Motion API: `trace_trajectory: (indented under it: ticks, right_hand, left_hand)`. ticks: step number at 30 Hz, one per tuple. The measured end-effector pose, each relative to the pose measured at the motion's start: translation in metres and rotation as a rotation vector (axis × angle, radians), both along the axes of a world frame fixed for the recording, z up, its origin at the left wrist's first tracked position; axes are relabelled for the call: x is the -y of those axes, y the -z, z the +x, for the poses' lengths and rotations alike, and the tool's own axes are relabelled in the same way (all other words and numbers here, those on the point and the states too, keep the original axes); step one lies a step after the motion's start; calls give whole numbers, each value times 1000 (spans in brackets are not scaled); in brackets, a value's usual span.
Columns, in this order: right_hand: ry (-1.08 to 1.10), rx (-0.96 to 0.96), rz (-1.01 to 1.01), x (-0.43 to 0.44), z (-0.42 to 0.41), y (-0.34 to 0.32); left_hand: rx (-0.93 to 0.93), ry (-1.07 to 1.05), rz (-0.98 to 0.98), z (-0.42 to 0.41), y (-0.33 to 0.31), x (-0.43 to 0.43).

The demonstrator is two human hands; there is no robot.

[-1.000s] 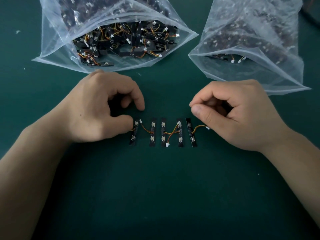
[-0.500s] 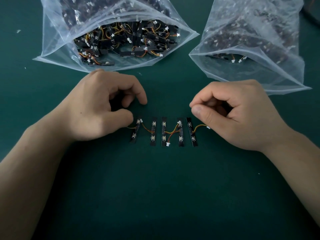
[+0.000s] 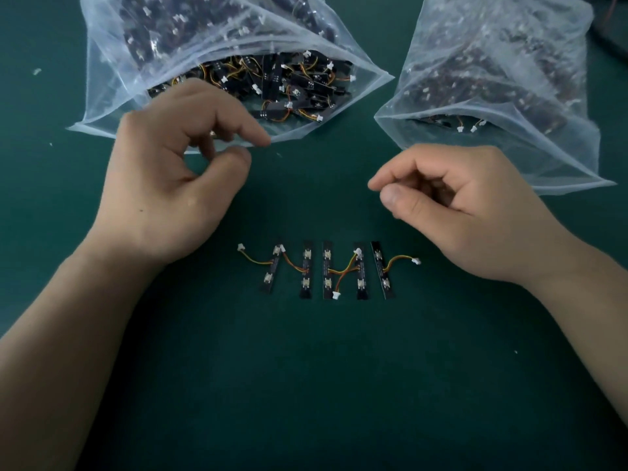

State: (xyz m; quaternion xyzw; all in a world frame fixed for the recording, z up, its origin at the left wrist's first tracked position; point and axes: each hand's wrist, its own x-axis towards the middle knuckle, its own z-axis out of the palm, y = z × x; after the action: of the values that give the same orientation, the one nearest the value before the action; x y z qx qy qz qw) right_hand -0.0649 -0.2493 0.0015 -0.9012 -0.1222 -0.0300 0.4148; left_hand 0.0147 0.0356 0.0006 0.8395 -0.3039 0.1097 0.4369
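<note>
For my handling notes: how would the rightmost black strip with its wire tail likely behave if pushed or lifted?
The rightmost strip looks thin and flat: probably light, stiff, sliding on the green mat rather than rolling. Its wire tail curves loosely to a white plug, so it would likely flop and trail behind.

The only camera sat on the person's head and looked forward and steeply down at the green worktop, quite near, so the left hand and the right hand filled the middle.
</note>
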Motion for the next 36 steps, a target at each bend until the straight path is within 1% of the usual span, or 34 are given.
trace_trajectory:
  ticks: [3, 5, 7, 9, 10, 11, 15, 17, 20, 23, 25, 27, 29, 31, 33, 36]
  right_hand:
    - [-32, 3, -34, -5, 14, -4]
    - [-76, 10, -86, -9, 26, -5]
    - [-76, 28, -133, -12, 38, -4]
    - [-26, 61, -138, -13, 45, -1]
    - [1, 79, -127, -13, 46, 2]
    - [17, 97, -116, -12, 46, 3]
    - [14, 141, -113, -11, 41, 7]
    - [9, 148, -119, -11, 40, 7]
    - [-23, 198, -156, -13, 40, 4]
    - [-79, 189, -285, -16, 49, 1]
    - [-80, 143, -429, -22, 57, -1]
    - [-61, 108, -562, -29, 65, -2]
    - [-53, 101, -604, -34, 67, -1]
    - [-42, 118, -524, -35, 66, 0]
    - [-29, 146, -387, -32, 64, 3]
    - [-23, 178, -201, -26, 62, 5]
  left_hand:
    - [32, -59, 40, 7, -2, 5]
    - [40, -88, 119, 17, -4, 8]
    - [10, -65, 306, 25, -7, 15]
    - [-65, -88, 519, 27, -6, 21]
    - [-84, -114, 573, 27, -4, 22]
    - [-80, -130, 571, 27, -2, 21]
    - [-5, -72, 367, 26, 2, 15]
    - [-20, -72, 290, 27, 2, 16]
    - [-55, -108, 240, 24, 5, 18]
    - [-20, -92, 244, 23, 4, 17]
    - [9, -62, 259, 24, 4, 17]
    - [7, -62, 331, 23, 5, 18]
    - [-7, -100, 409, 23, 6, 20]
    - [9, -95, 399, 23, 6, 20]
    - [37, -70, 336, 23, 6, 18]
    - [41, -91, 253, 22, 5, 17]
